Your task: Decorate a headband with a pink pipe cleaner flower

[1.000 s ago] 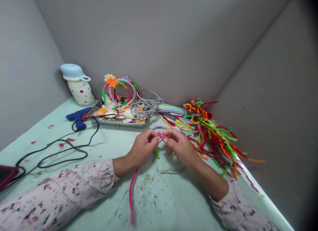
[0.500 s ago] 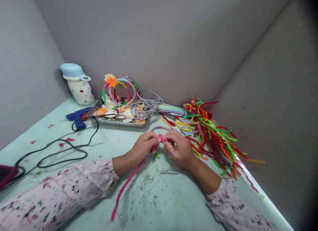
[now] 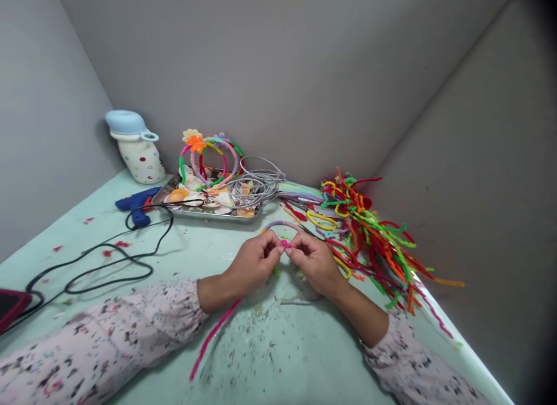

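My left hand [image 3: 253, 263] and my right hand [image 3: 314, 261] meet fingertip to fingertip over the mint-green table [image 3: 130, 289]. Both pinch a pink pipe cleaner [image 3: 212, 337] whose twisted end shows between my fingers; its long tail runs down to the left under my left wrist. The same fingers hold a lilac headband [image 3: 282, 224] that arches just behind my hands. A short green piece [image 3: 275, 271] lies under my hands.
A heap of coloured pipe cleaners [image 3: 369, 231] lies at the right. A metal tray [image 3: 204, 210] with decorated headbands and grey bands sits behind, beside a blue glue gun [image 3: 137, 203] with a black cord [image 3: 100, 266]. A spotted bottle [image 3: 137, 149] stands far left.
The pink pipe cleaner's tail has swung from pointing straight down toward the left. My hands stay pinched together and have shifted slightly forward.
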`<control>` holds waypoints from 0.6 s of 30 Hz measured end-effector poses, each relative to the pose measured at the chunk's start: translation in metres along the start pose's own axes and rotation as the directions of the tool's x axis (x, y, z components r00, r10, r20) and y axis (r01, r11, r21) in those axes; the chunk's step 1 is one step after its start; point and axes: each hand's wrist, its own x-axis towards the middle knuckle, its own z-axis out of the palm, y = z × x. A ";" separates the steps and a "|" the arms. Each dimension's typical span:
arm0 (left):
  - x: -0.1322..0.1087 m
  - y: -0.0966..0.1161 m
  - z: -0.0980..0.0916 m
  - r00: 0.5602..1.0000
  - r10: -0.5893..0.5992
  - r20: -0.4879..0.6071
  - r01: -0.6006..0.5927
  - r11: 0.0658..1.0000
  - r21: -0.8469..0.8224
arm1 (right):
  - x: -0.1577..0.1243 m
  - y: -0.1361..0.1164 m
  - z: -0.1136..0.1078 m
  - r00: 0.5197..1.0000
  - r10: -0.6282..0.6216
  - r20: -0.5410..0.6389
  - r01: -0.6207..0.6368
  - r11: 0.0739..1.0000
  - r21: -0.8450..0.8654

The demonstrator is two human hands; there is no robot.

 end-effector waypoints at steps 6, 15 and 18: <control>-0.005 0.006 -0.004 0.986 0.167 0.015 -0.165 0.947 0.274 | 0.003 -0.010 -0.001 0.916 0.350 0.197 -0.399 0.848 0.348; 0.000 -0.003 0.002 0.995 -0.071 -0.069 0.061 0.988 -0.140 | 0.004 -0.008 -0.006 0.955 0.228 0.188 -0.278 0.908 0.314; 0.001 -0.005 0.004 0.991 -0.129 -0.042 0.116 0.965 -0.234 | 0.003 -0.010 -0.003 0.970 0.203 0.136 -0.233 0.935 0.266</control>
